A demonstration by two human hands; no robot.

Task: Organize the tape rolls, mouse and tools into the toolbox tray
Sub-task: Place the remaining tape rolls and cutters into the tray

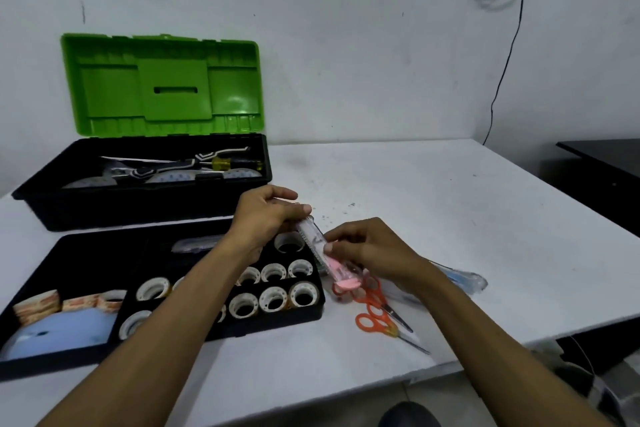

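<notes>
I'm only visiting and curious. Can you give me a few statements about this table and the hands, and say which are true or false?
1. The toolbox's green lid stands open. True.
2. The left hand and the right hand both hold one clear packet with something pink inside. True.
3. The orange scissors lie inside the tray. False: they lie on the table, to the right of the tray.
4. The blue mouse sits on the table by the scissors. False: it sits in the tray's left compartment.
5. The white tape rolls sit in the tray. True.
</notes>
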